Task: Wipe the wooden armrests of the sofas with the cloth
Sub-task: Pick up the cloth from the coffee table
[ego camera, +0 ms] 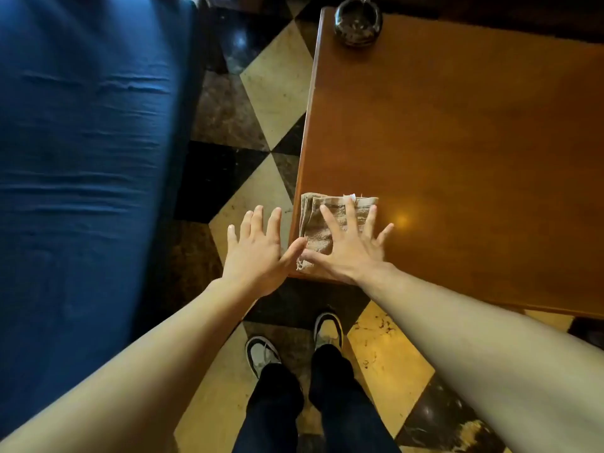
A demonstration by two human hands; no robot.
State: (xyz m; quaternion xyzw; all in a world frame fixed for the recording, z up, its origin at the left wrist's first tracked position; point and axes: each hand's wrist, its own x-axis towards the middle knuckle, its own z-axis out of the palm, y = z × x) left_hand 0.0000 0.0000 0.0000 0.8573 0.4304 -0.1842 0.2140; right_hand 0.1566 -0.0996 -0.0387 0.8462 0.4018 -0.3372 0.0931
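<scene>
A folded beige cloth (318, 220) lies on the near left corner of a wooden table (457, 152). My right hand (349, 250) rests flat on the cloth with its fingers spread wide. Just left of the table's edge, my left hand (258, 250) hovers open over the floor, its thumb close to the cloth's corner. A blue sofa cushion (85, 158) fills the left side. No wooden armrest is in view.
A dark round ashtray (358, 21) stands at the table's far left edge. A narrow strip of checkered marble floor (248, 125) runs between sofa and table. My two shoes (294, 341) stand on it below the hands.
</scene>
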